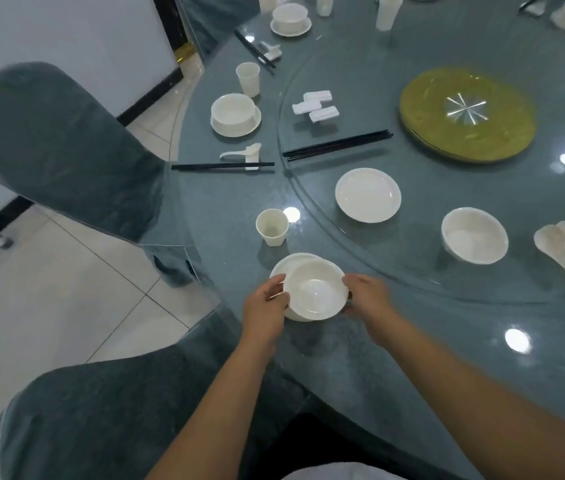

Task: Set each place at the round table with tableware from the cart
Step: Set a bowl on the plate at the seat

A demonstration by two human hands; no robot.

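A white bowl (315,294) sits between both hands, tilted over a white saucer (282,266) near the table's front edge. My left hand (265,310) grips the bowl's left rim and my right hand (365,297) grips its right rim. Just behind stands a white cup (272,227). On the glass turntable (412,282) lie a spare plate (368,195), a spare bowl (474,240), white spoons (559,251), black chopsticks (338,145) and white chopstick rests (315,106).
A finished place further left has a bowl on a saucer (236,115), cup (248,79), spoon (244,154) and chopsticks (222,165). Covered chairs (62,147) stand at the left and near me. A green centre disc (466,114) is on the turntable.
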